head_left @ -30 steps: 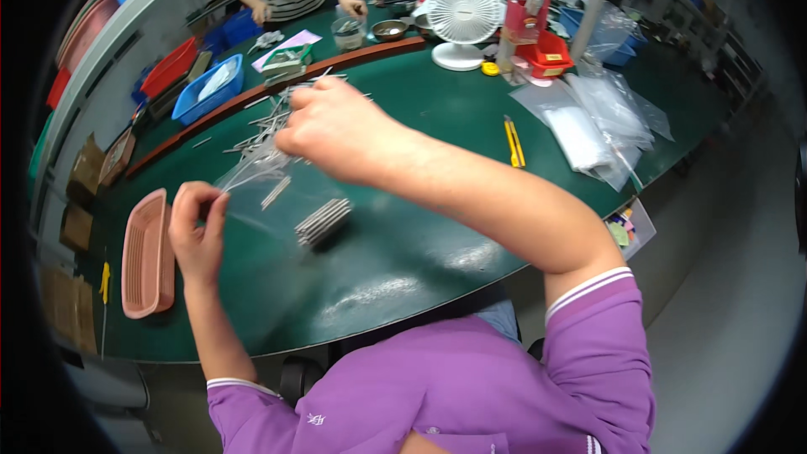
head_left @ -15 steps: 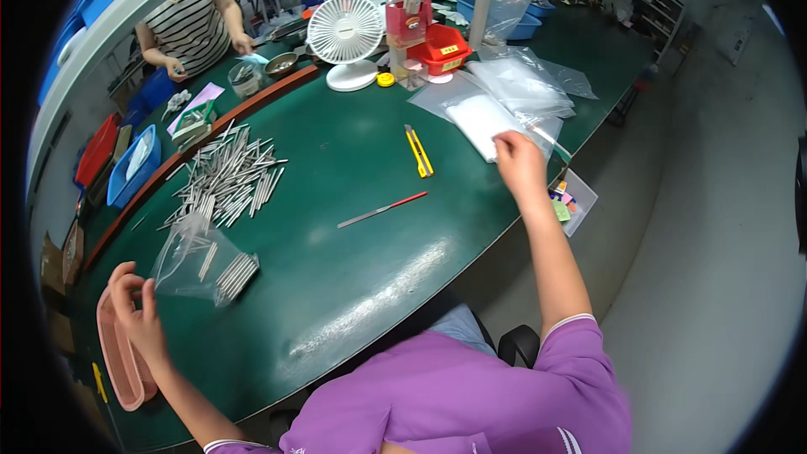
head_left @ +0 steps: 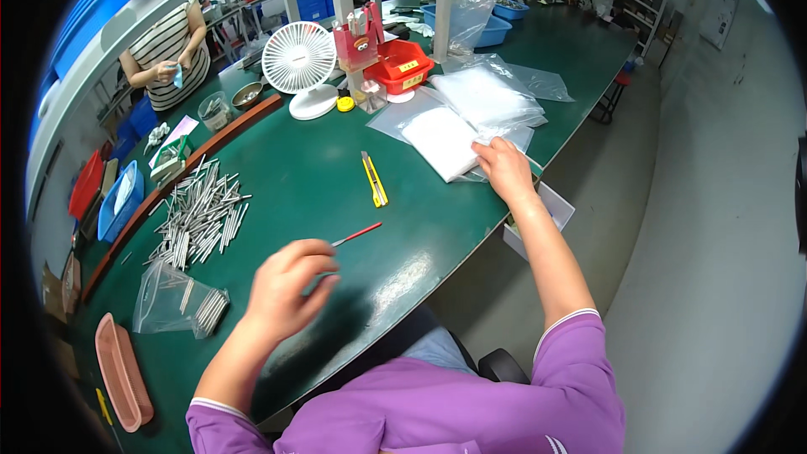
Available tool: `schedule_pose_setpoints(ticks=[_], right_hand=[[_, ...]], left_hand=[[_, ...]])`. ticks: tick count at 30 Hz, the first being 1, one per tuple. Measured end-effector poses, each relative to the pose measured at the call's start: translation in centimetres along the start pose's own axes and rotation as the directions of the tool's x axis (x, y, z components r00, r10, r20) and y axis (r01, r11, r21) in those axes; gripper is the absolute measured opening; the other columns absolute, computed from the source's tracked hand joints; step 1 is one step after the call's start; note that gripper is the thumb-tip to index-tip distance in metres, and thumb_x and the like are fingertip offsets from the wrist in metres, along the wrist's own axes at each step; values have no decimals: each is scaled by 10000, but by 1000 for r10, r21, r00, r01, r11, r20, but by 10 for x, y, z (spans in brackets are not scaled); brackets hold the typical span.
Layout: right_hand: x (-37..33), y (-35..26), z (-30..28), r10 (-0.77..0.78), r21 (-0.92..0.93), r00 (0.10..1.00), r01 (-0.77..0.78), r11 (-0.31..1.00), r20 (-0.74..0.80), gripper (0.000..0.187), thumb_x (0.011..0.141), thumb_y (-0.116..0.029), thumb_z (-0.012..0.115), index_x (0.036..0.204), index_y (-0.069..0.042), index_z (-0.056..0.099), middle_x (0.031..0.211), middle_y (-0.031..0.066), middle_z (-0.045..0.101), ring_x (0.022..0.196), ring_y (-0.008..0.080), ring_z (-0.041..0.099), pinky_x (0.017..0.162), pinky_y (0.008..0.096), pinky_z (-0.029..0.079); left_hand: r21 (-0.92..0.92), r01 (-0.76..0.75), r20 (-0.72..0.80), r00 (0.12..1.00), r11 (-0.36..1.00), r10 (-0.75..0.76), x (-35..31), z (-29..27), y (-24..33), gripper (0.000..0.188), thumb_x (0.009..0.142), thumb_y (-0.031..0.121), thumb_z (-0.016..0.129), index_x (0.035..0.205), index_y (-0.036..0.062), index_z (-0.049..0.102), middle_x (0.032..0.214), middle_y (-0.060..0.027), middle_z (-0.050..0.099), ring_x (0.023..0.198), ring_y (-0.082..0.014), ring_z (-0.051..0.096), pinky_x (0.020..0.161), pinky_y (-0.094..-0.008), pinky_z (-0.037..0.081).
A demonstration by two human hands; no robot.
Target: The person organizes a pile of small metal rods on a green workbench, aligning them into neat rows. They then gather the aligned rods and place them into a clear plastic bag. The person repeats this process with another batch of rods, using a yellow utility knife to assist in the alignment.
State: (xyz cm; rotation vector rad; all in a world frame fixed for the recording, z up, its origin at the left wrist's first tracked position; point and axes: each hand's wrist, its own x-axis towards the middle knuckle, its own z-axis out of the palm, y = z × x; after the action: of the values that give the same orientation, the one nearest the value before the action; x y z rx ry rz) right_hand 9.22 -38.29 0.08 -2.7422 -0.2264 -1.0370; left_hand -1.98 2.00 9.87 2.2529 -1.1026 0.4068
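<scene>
At the right of the table, my right hand (head_left: 506, 170) has its fingers closed at the edge of a stack of clear plastic bags (head_left: 441, 141). My left hand (head_left: 290, 290) hovers over the table's near middle, thumb apart from its curled fingers, with nothing visible in it. Just beyond it lies a thin file with a red handle (head_left: 363, 232), its blade partly hidden by the hand. A yellow utility knife (head_left: 375, 179) rests farther off. To the left, a clear zip bag (head_left: 161, 303) holds several metal rods, near a loose heap of metal rods (head_left: 200, 217).
A long pink basket (head_left: 123, 374) stands at the left edge. A white fan (head_left: 299, 63), a red bin (head_left: 398, 67) and a metal post line the far side. A brown wooden strip (head_left: 223, 136) borders the table. Another person in stripes (head_left: 175, 55) works beyond it.
My left hand has moved right, from beside the pink basket to near the file. My right hand remains at the plastic bags. The view has shifted, and the other person's hands have come together.
</scene>
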Motion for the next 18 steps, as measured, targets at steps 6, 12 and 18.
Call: schedule_pose_setpoints(ticks=[6,12,18], right_hand=[[9,16,12,-51,60,995,57,997,-89,139,747,-130,749,882,-129,717,821,49,585,872,281,594,761,420,491],[17,23,-5,94,428,985,-148,891,145,132,717,-175,809,767,-75,738,823,71,674,867,267,645,776,363,509],[30,42,-14,42,598,951,-226,769,305,149,831,-180,731,868,-37,746,837,105,706,828,244,676,756,339,519]], left_hand=[[-112,-226,206,947,968,245,92,99,2,323,787,85,720,1090,37,618,1144,-130,614,1069,-327,604,900,-425,504],[101,-398,244,898,912,365,147,193,-15,566,759,111,720,1270,-45,536,1357,-199,500,1305,-356,448,1079,-432,395],[404,-357,228,931,842,285,170,235,-18,727,798,261,704,1381,-80,436,1459,-232,406,1396,-362,351,1168,-464,270]])
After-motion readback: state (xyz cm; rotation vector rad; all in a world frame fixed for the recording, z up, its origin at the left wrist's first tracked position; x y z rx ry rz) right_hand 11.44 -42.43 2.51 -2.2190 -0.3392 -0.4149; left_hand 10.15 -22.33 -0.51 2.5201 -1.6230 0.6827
